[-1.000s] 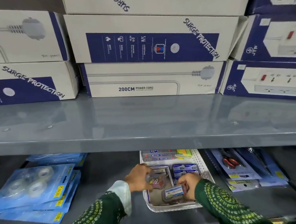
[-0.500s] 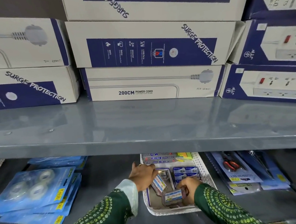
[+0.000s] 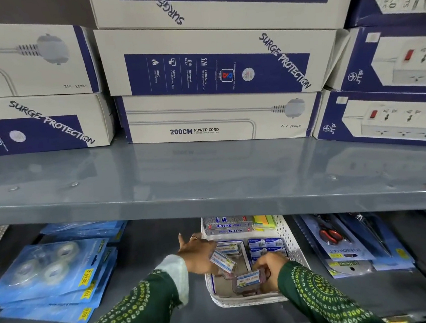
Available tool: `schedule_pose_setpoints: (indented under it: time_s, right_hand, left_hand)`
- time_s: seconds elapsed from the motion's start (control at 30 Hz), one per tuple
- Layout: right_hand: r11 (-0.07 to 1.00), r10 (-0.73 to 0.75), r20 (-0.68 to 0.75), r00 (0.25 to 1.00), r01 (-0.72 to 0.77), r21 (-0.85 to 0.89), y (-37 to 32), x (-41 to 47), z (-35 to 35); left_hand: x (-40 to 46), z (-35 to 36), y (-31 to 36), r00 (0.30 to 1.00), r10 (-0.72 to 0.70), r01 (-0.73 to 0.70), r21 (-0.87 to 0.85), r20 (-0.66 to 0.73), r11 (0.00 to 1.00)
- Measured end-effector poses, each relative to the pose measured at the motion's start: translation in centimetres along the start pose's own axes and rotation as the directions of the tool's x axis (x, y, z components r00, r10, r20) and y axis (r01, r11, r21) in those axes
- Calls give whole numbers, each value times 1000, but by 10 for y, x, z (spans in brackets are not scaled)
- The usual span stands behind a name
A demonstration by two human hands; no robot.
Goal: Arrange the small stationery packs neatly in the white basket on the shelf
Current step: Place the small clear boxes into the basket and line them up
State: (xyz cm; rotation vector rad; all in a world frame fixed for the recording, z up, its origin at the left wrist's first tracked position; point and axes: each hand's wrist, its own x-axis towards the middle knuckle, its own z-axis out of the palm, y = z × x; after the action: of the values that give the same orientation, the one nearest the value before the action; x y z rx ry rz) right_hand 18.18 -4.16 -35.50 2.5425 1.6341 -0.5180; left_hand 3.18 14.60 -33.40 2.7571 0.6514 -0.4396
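A white perforated basket [image 3: 290, 234] sits on the lower shelf under the grey shelf board. My left hand [image 3: 197, 254] reaches over the basket's left rim and grips a small clear pack with a white-blue label [image 3: 223, 262], tilted. Near the basket's front, my right hand [image 3: 270, 267] holds another small labelled pack [image 3: 248, 280]. More small packs [image 3: 267, 246] lie flat in the middle. Long Seltek boxes [image 3: 227, 225] and yellow-green sticky notes [image 3: 264, 221] fill the back of the basket.
The grey upper shelf board [image 3: 209, 187] overhangs the basket and carries stacked surge-protector boxes [image 3: 210, 65]. Blue tape packs [image 3: 51, 273] lie to the left, scissor-set packs [image 3: 342, 245] to the right. Bare dark shelf shows between the tape packs and the basket.
My left hand has lifted its pack from the basket's left side and tilted it up. The right hand stays near the front with its pack.
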Motion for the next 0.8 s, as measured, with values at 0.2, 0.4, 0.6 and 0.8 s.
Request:
schedule_pose_setpoints:
  time_s: [0.2, 0.4, 0.6, 0.8]
  right_hand:
    - [938, 132, 59, 989, -144, 316, -7, 1, -9]
    - [904, 101, -16, 995, -85, 419, -7, -2, -1]
    - [911, 96, -92, 991, -51, 408, -6, -9, 2]
    - [910, 59, -94, 994, -14, 415, -5, -7, -3]
  left_hand:
    - [-4, -3, 5, 996, -28, 27, -18, -79, 999]
    - [-2, 1, 21, 992, -66, 77, 109, -108, 991]
    - [2, 13, 21, 985, -74, 78, 24, -155, 997]
    - [3, 15, 10, 988, -26, 13, -86, -151, 996]
